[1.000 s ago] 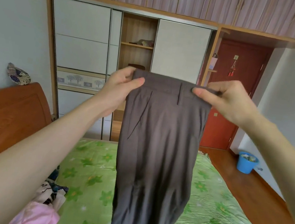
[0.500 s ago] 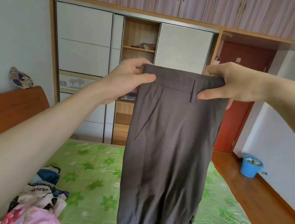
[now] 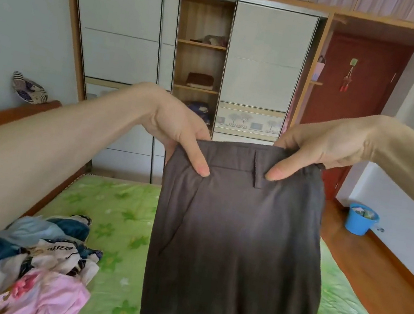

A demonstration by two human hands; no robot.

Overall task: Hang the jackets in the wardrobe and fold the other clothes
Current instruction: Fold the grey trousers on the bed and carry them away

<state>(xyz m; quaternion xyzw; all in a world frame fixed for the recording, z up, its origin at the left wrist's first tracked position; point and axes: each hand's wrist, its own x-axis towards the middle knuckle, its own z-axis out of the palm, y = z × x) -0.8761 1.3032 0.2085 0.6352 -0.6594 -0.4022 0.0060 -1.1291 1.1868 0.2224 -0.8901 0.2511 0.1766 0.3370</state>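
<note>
Behind our hands stands the wardrobe point(image 3: 202, 46), its middle section open on shelves of folded things, and below us lies the bed point(image 3: 119, 213) under a green flowered sheet. We hold the grey trousers point(image 3: 235, 243) up by the waistband, hanging over the sheet with the legs dropping out of view at the bottom edge. Our left hand point(image 3: 178, 127) pinches one end of the band, thumb on the near face and fingers behind; our right hand point(image 3: 320, 145) pinches the other end likewise, just past the belt loop. We judge this grip lets the cloth fall straight, so the legs line up before we lay them down for folding. A pile of mixed clothes point(image 3: 26, 263) waits at our left on the sheet.

Compared with half a second ago, the waistband sits lower against the wardrobe, our hands have dropped, and more of the pile shows.
</note>
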